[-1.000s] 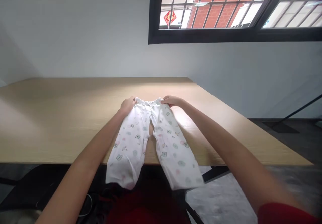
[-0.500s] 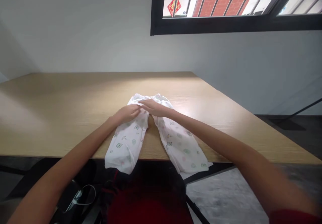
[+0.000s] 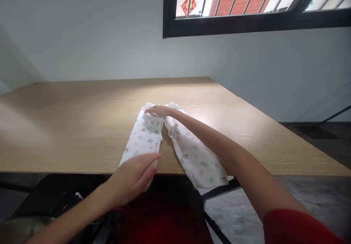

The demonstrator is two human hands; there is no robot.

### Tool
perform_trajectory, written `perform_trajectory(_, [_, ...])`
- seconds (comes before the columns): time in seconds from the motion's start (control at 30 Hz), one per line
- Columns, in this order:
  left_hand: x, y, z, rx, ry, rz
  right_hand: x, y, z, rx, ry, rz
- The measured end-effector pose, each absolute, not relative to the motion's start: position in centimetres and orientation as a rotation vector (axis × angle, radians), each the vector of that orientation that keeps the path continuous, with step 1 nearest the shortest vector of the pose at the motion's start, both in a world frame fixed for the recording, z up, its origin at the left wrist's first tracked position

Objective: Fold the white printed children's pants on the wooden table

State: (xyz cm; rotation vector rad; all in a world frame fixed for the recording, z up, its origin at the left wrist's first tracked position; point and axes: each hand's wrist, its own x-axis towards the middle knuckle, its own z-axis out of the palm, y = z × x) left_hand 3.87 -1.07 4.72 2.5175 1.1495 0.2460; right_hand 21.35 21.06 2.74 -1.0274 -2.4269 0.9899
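A pale wooden table [image 3: 68,127] carries printed baby trousers [image 3: 145,134], legs trailing over the near edge — right hand [image 3: 157,109] flat and open on the waistband, left hand [image 3: 134,180] covering one cuff, its hold hidden.

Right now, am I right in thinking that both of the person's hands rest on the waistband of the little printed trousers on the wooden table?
Not quite. Only the right hand rests on the waistband of the printed trousers on the wooden table. The left hand is down at the lower end of one trouser leg, by the table's near edge, as the head view shows.
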Motion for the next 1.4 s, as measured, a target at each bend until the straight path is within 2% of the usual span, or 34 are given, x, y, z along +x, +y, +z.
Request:
perform_trajectory(0.07, [8.0, 3.8, 5.4, 2.58, 1.106, 0.34, 24.0, 19.6, 4.0, -0.979, -2.264, 1.108])
perform_trajectory(0.17, [15.0, 10.8, 5.1, 2.572, 1.149, 0.133, 28.0, 17.8, 4.7, -0.952, -2.153, 1.23])
perform_trajectory(0.27, [19.6, 12.9, 3.4, 2.552, 1.208, 0.109, 30.4, 17.5, 3.4, -1.038, -2.049, 1.35])
perform_trajectory(0.37, [20.0, 8.9, 1.5, 2.592, 1.133, 0.089, 31.3, 18.5, 1.2, -0.963, -1.918, 1.402])
perform_trajectory(0.43, [18.9, 4.2, 0.6, 2.64, 0.926, 0.077, 31.5, 19.3, 0.2, -0.893, -1.868, 1.411])
perform_trajectory(0.57, [17.5, -3.9, -0.3, 2.737, 0.714, 0.215, 31.6, 19.8, -0.6, -0.913, -1.85, 1.372])
perform_trajectory(0.7, [19.5, -5.2, -1.0, 2.848, 0.991, 0.385, 31.5, 19.6, -1.2, -1.007, -1.699, 1.137])
perform_trajectory(0.83, [21.3, -3.7, -1.1, 2.805, 1.17, 0.464, 31.5, 19.1, -1.4, -1.277, -1.567, 0.87])
perform_trajectory(0.97, [21.1, -3.1, -0.8, 2.74, 1.05, 0.555, 31.5, 18.0, 0.1, -1.503, -1.419, 1.041])
perform_trajectory(1.13, [18.6, -2.8, 0.9, 2.457, 0.984, 0.992, 31.4, 18.0, 2.4, -1.593, -1.35, 1.321])
perform_trajectory(1.27, [13.9, -3.8, 3.9, 2.221, 1.277, 1.207, 29.6, 20.1, 4.8, -1.4, -1.361, 1.262])
perform_trajectory(1.4, [7.7, -5.7, 5.7, 2.037, 1.864, 1.099, 24.4, 22.1, 7.5, -1.38, -1.613, 1.142])
